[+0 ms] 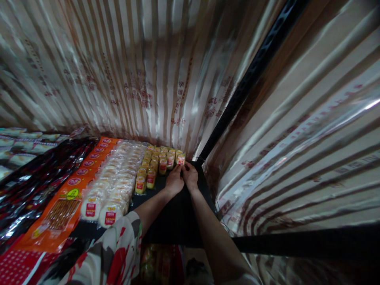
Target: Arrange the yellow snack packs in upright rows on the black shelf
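Both of my arms reach to the back right corner of a black shelf (166, 221). My left hand (175, 181) and my right hand (190, 176) come together at a small yellow snack packet (180, 158) with a red and white label, which stands at the right end of the back row. The fingers of both hands are closed around its near lower edge. Just left of them stand several like yellow packets (151, 178) in rows running back to the wall. The fingertips partly hide the packet's bottom.
Left of the yellow packets lie rows of clear-wrapped white round crackers (110, 213), then orange snack bags (63, 208) and dark shiny packs (44, 178). A black slotted post (237, 95) rises at the corner. Printed striped sheeting (142, 71) lines the back and right side.
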### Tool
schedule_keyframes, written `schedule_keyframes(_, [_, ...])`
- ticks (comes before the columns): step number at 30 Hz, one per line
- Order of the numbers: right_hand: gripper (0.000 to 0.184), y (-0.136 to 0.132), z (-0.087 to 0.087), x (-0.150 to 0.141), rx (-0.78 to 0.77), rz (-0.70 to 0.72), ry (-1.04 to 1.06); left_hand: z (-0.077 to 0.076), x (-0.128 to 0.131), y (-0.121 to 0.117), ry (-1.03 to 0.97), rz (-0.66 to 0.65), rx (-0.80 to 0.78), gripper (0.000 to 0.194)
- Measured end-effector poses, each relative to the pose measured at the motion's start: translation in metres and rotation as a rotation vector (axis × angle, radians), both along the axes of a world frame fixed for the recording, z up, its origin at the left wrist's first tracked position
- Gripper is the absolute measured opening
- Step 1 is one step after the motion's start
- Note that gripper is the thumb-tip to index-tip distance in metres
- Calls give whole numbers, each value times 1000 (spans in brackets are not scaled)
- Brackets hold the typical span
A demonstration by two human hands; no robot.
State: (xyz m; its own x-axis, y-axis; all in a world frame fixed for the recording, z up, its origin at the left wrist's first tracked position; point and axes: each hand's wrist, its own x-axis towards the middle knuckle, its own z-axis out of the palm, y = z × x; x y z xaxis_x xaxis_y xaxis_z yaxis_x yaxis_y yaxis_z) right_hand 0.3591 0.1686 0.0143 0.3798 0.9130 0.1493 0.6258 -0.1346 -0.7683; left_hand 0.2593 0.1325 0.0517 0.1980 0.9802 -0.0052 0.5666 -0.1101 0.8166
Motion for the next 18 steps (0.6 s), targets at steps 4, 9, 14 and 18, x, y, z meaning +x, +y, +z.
schedule_keyframes(4, [36,1,2,0,11,6,-8,-2,-1,0,17,12,-4,59])
schedule_keyframes(9, [37,3,0,-6,18,9,-74,-4,-3,1,56,17,-4,60])
schedule_keyframes(14, [36,-1,-9,-9,86,33,-145,1,-6,1,113,0,2,58])
schedule_keyframes(18, [42,-3,-12,-11,134,17,-179,3,-8,2,114,-7,7,54])
